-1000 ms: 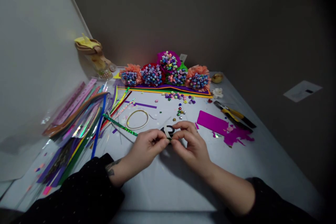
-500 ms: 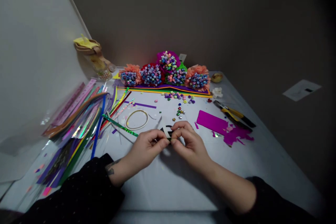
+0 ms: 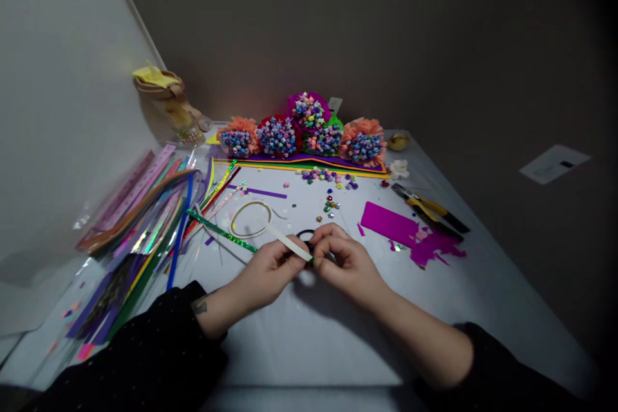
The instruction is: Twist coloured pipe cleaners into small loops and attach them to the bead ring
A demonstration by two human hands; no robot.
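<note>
My left hand and my right hand meet at the middle of the white table, fingertips pinched together on a narrow white paper strip. The strip's free end slants up and to the left over my left fingers. A dark loop of the strip lies on the table just behind my fingers. Both sleeves are black.
A fan of coloured and glittery paper strips covers the left side. A tape ring lies near them. Paper-star bouquets stand at the back. Purple paper scraps, pliers and small loose stars lie to the right.
The strip's white free end, short and near my fingertips before, now sticks out longer to the upper left. Both hands have shifted slightly, still pinched together.
</note>
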